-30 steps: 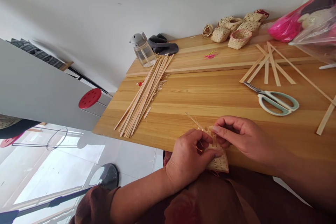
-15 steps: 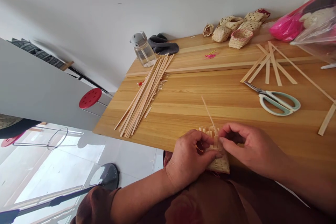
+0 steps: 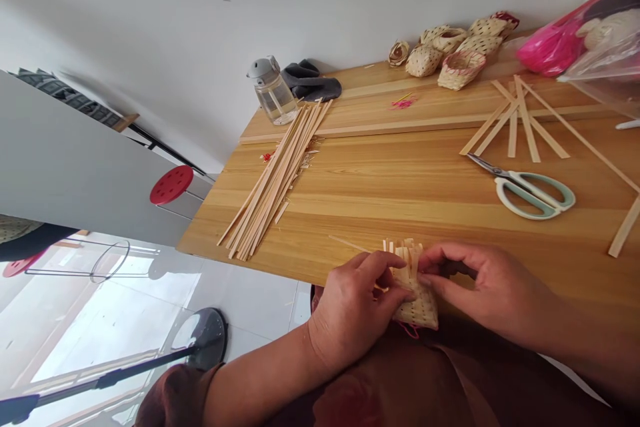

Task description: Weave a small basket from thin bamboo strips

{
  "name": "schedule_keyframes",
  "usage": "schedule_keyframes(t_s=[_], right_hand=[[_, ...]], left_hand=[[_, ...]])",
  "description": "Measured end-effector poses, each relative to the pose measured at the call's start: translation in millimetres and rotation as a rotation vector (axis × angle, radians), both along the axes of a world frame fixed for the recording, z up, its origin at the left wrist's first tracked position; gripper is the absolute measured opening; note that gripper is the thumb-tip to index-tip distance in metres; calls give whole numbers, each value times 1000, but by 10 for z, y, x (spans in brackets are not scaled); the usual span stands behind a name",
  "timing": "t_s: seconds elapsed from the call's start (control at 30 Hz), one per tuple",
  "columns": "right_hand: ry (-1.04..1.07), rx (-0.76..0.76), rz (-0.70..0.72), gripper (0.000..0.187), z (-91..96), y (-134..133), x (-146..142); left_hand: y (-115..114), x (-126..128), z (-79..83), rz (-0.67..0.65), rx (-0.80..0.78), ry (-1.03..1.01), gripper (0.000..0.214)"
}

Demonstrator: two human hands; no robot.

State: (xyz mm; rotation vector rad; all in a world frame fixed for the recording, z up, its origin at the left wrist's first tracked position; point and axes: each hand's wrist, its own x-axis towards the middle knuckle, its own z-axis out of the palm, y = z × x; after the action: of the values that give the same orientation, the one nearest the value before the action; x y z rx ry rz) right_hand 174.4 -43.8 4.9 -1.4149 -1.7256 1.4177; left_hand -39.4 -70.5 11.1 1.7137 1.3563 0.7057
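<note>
A small woven basket of pale strips sits at the table's near edge, its upright strip ends sticking up in a row and a pink thread hanging below. My left hand pinches its left side, thumb lying across the front. From the right, my right hand pinches at the strips by the rim, thumb and forefinger together. One thin loose strip points out to the left behind my left hand. My fingertips hide part of the rim.
Scissors lie on the wooden table near several fanned strips. A bundle of long strips lies left, beside a water bottle. Woven pieces and plastic bags stand along the wall.
The thin loose strip has swung from pointing up to lying out leftward. My left hand has shifted slightly left, and more of the basket's front and pink thread shows.
</note>
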Motion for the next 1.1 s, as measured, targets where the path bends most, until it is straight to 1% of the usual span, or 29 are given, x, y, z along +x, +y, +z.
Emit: schedule_keyframes(t_s=[0.13,0.23,0.3,0.37,0.43,0.47,0.5,0.6,0.7,0.83,0.9,1.0,1.03,1.1], right_hand=[[-43,60,-33,23,-79,-53,14],[-90,115,-41,26,-119,-86,23],[-101,168,-29,25,-130,-94,31],[-88,212,-7,23,-133,-95,36],[-54,210,10,20,-138,-99,35],[-31,197,14,19,-142,-104,33],[-10,183,17,18,-147,-111,31],[18,176,21,14,-165,-143,36],[-18,222,39,10,-168,-176,57],[-73,289,64,11,-171,-222,78],[-87,313,45,23,-192,-245,80],[-100,339,43,47,-236,-267,83],[-103,343,50,49,-247,-270,85],[-115,336,54,47,-255,-270,90]], left_hand=[[1,-21,10,43,-103,41,26],[-6,-42,55,37,-139,169,28],[-4,-56,88,-4,-53,278,27],[15,-67,111,-63,120,347,24],[49,-72,122,-122,270,343,20],[68,-71,124,-146,303,320,19],[85,-69,125,-163,306,291,18],[113,-53,125,-180,238,231,18],[110,-38,121,-188,198,187,17],[99,-37,109,-178,190,153,13],[95,-45,103,-150,181,140,12],[87,-52,96,-123,131,100,21],[85,-49,92,-115,118,91,24],[84,-38,78,-102,107,89,24]])
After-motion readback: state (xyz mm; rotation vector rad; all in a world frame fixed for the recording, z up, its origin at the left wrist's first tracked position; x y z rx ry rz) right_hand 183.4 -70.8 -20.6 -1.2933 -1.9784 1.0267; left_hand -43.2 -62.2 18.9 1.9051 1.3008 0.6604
